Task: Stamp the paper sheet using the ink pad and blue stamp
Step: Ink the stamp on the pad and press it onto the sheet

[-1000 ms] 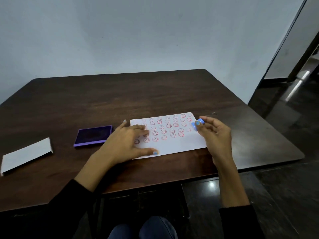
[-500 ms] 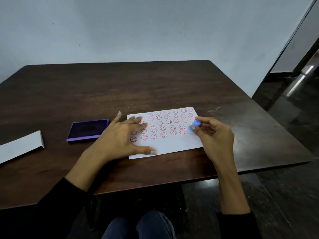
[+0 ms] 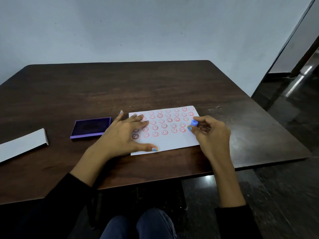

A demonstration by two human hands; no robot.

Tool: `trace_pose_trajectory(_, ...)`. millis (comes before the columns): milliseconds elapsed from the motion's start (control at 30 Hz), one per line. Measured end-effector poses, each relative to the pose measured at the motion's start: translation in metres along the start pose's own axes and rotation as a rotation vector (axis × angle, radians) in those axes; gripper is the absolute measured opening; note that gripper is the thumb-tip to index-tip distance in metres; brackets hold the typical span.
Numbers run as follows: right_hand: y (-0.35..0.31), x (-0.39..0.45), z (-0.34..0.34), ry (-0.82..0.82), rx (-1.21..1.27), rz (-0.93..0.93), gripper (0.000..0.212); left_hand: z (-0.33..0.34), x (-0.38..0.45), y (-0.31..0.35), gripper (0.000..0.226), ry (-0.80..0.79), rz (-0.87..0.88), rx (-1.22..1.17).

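A white paper sheet (image 3: 172, 142) lies on the dark wooden table (image 3: 155, 83), covered with several rows of red smiley prints. My left hand (image 3: 124, 133) rests flat on the sheet's left part, fingers spread, thumb near the front edge. My right hand (image 3: 210, 133) pinches a small blue stamp (image 3: 194, 123) between thumb and fingers at the sheet's right edge, near the lower rows of prints. Whether the stamp touches the paper I cannot tell. An open purple ink pad (image 3: 91, 127) sits just left of my left hand.
A flat white lid or card (image 3: 22, 145) lies at the table's left edge. The table's right and front edges drop to a dark glossy floor (image 3: 284, 169). My knees (image 3: 138, 226) show below the front edge. A pale wall stands behind.
My right hand with the blue stamp has shifted slightly down the sheet's right edge. The left hand has stayed flat on the paper. The head camera has moved a little.
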State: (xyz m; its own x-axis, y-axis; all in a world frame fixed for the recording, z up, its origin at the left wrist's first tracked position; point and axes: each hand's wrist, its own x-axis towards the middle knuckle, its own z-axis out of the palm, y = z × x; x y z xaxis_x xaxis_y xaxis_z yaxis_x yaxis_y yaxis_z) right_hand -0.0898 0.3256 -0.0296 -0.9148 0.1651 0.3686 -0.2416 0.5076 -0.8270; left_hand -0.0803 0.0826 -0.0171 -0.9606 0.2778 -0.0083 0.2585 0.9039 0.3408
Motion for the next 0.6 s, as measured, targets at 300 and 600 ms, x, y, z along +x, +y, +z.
trace_pose_trajectory(300, -0.006, 0.010, 0.000, -0.007, -0.159, 0.041, 0.026, 0.001, 0.000, -0.001, 0.104, 0.009, 0.011, 0.008)
trace_pose_trajectory(600, -0.010, 0.011, 0.000, -0.020, -0.201, 0.091, 0.023, 0.002, -0.002, 0.000, 0.101, 0.039, 0.012, 0.010)
